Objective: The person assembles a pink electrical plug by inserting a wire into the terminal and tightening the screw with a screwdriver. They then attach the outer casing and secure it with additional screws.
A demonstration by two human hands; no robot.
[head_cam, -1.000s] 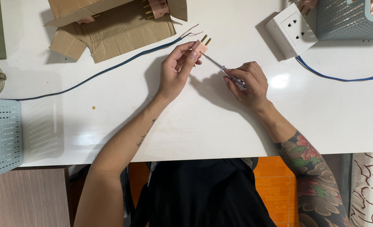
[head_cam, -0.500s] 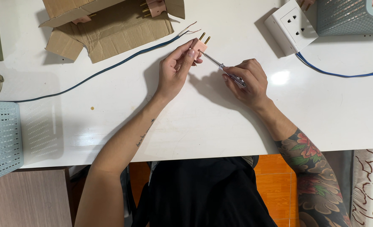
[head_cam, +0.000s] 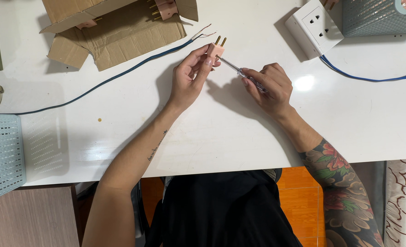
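My left hand (head_cam: 190, 78) pinches a small pink plug (head_cam: 215, 48) with two brass pins pointing up and away. In my right hand (head_cam: 268, 84) is a thin screwdriver (head_cam: 234, 68) with a clear handle; its tip touches the side of the plug. A dark blue cable (head_cam: 120, 73) with bare split wire ends lies on the white table (head_cam: 212, 132), just left of the plug.
Flattened cardboard boxes (head_cam: 116, 27) holding more pink plugs lie at the top left. A white wall socket (head_cam: 313, 27) with a blue cord sits at top right beside a blue mesh basket (head_cam: 381, 16). Another blue basket (head_cam: 1, 155) stands at the left edge.
Both hands, with plug and screwdriver, stay in nearly the same place. The view has shifted slightly.
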